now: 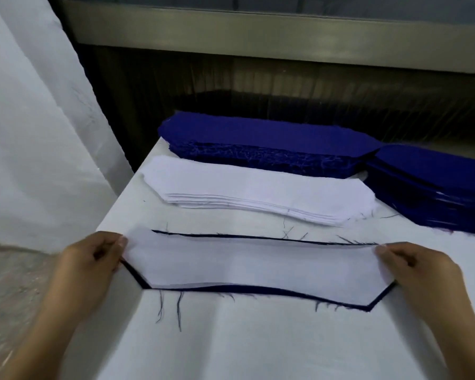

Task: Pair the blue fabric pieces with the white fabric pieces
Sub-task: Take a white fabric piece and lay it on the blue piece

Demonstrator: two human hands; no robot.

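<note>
white piece (255, 266) over navy piece (258, 289), blue stack (258, 138), white stack (247, 187)

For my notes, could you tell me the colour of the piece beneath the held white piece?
The lower piece is dark blue; head view shows its edges.

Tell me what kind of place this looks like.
Probably a garment workshop: thick stacks of identically cut blue pieces, a stack of matching white pieces, and loose threads on the cloth-covered table.

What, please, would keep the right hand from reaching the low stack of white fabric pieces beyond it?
Probably yes: only white table separates the right hand from the white stack. It would first have to release the single white fabric piece it pinches.
</note>
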